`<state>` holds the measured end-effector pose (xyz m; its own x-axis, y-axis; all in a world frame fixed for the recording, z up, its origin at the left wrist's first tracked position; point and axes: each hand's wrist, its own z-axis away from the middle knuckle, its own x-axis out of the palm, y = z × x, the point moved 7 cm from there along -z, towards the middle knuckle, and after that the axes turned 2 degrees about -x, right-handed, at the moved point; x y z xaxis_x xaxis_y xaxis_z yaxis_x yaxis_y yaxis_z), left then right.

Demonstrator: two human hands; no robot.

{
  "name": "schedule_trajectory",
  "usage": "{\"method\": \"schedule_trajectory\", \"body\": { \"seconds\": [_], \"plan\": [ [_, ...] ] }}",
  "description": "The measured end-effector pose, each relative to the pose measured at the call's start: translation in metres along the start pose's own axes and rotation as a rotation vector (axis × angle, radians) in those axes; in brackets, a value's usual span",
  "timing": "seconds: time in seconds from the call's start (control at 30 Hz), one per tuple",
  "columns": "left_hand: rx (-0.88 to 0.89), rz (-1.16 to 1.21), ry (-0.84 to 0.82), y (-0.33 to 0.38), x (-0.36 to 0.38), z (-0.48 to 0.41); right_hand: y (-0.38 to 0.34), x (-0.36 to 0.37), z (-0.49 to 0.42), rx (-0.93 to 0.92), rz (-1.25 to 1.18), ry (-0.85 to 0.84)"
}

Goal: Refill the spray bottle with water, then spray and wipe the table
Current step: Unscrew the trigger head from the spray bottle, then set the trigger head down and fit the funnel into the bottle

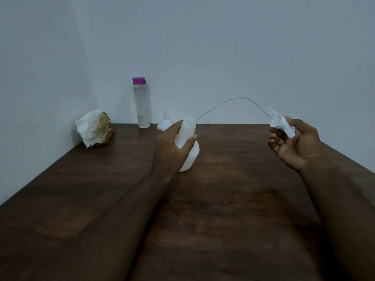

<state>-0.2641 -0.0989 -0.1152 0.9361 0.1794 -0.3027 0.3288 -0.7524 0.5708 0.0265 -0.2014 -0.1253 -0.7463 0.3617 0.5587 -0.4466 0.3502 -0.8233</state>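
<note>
My left hand point(174, 145) grips the neck of a white spray bottle point(190, 157) that stands tilted on the dark wooden table point(233, 199). Its top is off. My right hand point(296, 142) holds the white spray head point(283, 125) out to the right. A thin clear dip tube point(239, 98) arcs from the head back toward the bottle's open mouth. A tall clear water bottle point(142, 106) with a purple cap stands at the back by the wall. A white funnel point(165, 122) rests upside down beside it.
White tissues point(88, 126) sit in a gold wire holder point(105, 125) in the back left corner. Walls close off the table at the back and along the left side.
</note>
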Motion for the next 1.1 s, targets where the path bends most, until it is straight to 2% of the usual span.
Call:
{"method": "schedule_trajectory", "body": {
  "seconds": [0.17,0.33,0.5,0.63,0.93,1.1],
  "plan": [
    [0.052,0.013,-0.003,0.006,0.002,0.002,0.007,-0.013,-0.003,0.050,0.151,0.116],
    [0.078,-0.026,0.016,0.006,0.003,0.002,0.008,-0.011,-0.004,0.047,0.274,0.124],
    [0.035,-0.040,0.007,0.000,0.003,0.001,0.004,-0.014,0.000,0.068,0.177,0.123],
    [0.017,-0.027,-0.017,-0.003,0.003,0.002,-0.012,-0.010,0.006,0.026,0.086,0.052],
    [-0.031,0.002,0.004,-0.004,-0.003,-0.001,-0.052,-0.021,0.020,-0.120,0.035,0.049],
    [-0.051,0.088,0.007,0.009,0.003,0.008,-0.054,-0.047,0.023,-0.360,0.277,0.169]
  ]
}}
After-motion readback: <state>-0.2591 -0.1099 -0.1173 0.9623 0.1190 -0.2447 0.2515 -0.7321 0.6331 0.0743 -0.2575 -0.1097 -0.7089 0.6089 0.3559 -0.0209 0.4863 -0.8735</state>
